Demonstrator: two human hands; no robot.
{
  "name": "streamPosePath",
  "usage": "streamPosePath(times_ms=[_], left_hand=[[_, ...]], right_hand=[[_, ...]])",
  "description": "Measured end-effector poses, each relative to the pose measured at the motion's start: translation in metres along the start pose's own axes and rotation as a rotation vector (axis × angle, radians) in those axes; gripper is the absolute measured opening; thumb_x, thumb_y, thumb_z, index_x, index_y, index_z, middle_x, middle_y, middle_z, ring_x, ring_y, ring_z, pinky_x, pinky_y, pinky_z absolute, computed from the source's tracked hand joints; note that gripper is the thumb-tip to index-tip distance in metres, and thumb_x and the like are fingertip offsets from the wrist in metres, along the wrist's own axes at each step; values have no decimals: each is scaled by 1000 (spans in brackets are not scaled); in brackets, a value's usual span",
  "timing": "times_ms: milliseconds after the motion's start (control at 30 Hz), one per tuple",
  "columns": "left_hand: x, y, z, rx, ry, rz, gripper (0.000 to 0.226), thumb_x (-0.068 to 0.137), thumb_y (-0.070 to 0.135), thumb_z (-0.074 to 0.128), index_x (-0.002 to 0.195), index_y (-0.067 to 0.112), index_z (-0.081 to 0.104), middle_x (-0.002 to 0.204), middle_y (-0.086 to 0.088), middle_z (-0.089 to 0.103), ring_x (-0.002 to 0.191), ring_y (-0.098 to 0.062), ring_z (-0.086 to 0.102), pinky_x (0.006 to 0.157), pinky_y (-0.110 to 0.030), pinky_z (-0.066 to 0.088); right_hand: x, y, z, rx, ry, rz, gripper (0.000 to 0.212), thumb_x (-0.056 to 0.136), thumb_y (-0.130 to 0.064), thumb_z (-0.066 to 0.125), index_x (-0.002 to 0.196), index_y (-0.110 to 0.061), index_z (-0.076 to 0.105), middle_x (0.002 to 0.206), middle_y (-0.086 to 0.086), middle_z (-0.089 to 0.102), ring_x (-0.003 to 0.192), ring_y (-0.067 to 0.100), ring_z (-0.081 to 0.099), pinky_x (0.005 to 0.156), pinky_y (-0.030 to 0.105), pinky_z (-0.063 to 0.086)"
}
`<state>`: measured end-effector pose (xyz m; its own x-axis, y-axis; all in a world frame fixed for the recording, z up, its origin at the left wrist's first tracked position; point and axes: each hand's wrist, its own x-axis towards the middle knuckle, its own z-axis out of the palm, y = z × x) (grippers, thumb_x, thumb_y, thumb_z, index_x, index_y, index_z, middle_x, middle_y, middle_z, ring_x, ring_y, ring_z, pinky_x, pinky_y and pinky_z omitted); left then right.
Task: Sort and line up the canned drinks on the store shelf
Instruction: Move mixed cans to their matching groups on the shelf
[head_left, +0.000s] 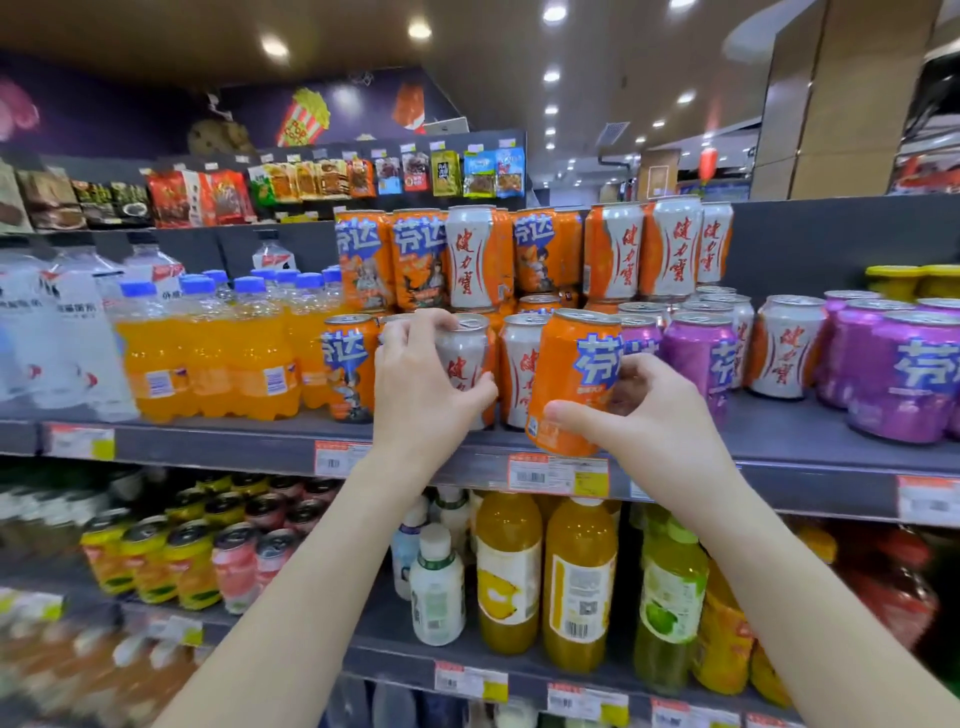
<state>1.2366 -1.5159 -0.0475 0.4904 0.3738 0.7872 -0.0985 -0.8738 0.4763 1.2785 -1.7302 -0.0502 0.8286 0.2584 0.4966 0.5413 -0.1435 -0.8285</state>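
The right hand grips an orange aluminium can printed with the blue characters 芬达. The thumb lies across the can's lower front and the fingers wrap behind its right side. The can is tilted, top leaning right, with its base at the front lip of the grey metal shelf; I cannot tell whether it touches.

Just to its left, the left hand holds a white-and-silver can with red brush writing, 健力宝. The fingers are curled over the top rim and the thumb is pressed on the can's side. This can stands upright in the front row, between another orange 芬达 can and a second white can with the same red writing.

Behind them, a second tier of cans mixes orange and white ones. To the right stand glossy purple cans with blue 芬达 lettering, and white cans among them.

On the left of the shelf are clear plastic bottles of orange soda with blue caps. Orange-and-white price labels are clipped to the shelf edge, their print too small to read. Below are tall juice bottles with white caps, and above are hanging snack packets.
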Motion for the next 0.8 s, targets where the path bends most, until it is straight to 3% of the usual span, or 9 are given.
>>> streamPosePath(times_ms=[100, 200, 367, 467, 533, 700, 800], left_hand=[[-1, 1, -3, -63, -7, -6, 60, 72, 34, 84, 118, 34, 46, 122, 0, 45, 110, -18, 52, 93, -31, 51], [-4, 3, -4, -122, -22, 24, 58, 74, 26, 85, 114, 34, 45, 122, 2, 42, 108, -10, 50, 84, -9, 44], [-5, -10, -19, -245, 60, 19, 58, 73, 24, 87, 119, 33, 53, 122, 6, 46, 109, -10, 57, 92, -26, 54], [-1, -18, -36, -275, 70, -6, 55, 73, 25, 89, 114, 35, 54, 119, 8, 49, 102, -3, 58, 84, -18, 53], [1, -20, -47, -302, 59, 2, 55, 74, 26, 89, 115, 37, 54, 120, 8, 51, 101, -4, 61, 80, -15, 53], [9, -32, -73, -310, 77, 7, 56, 73, 27, 90, 117, 37, 57, 123, 8, 53, 99, 0, 61, 78, -10, 51], [9, -42, -82, -319, 77, 1, 57, 73, 25, 90, 119, 33, 58, 125, 6, 54, 101, 0, 61, 76, -8, 50]], right_hand=[[2, -1, 15, -8, -3, 19, 70, 51, -57, 90, 109, -27, 66, 99, -11, 77, 90, 2, 73, 83, 39, 62], [4, -5, 27, -26, 9, 22, 60, 61, -45, 94, 111, -27, 65, 100, -10, 76, 90, 1, 72, 82, 34, 63], [3, -14, 41, -98, 21, 2, 60, 64, -47, 92, 113, -30, 61, 100, -17, 72, 88, -5, 68, 76, 18, 57], [0, -20, 55, -158, 28, -27, 59, 64, -48, 91, 112, -32, 59, 99, -20, 67, 84, -12, 62, 63, 3, 46], [1, -22, 68, -229, 72, -48, 62, 63, -50, 90, 114, -32, 59, 104, -14, 60, 87, -7, 58, 65, 7, 42], [7, -26, 96, -354, 204, -4, 69, 63, -59, 85, 118, -25, 60, 107, -4, 60, 98, 17, 62, 84, 40, 56], [9, -29, 111, -425, 244, 0, 71, 67, -63, 82, 121, -23, 60, 109, -1, 60, 102, 20, 61, 84, 41, 56]])
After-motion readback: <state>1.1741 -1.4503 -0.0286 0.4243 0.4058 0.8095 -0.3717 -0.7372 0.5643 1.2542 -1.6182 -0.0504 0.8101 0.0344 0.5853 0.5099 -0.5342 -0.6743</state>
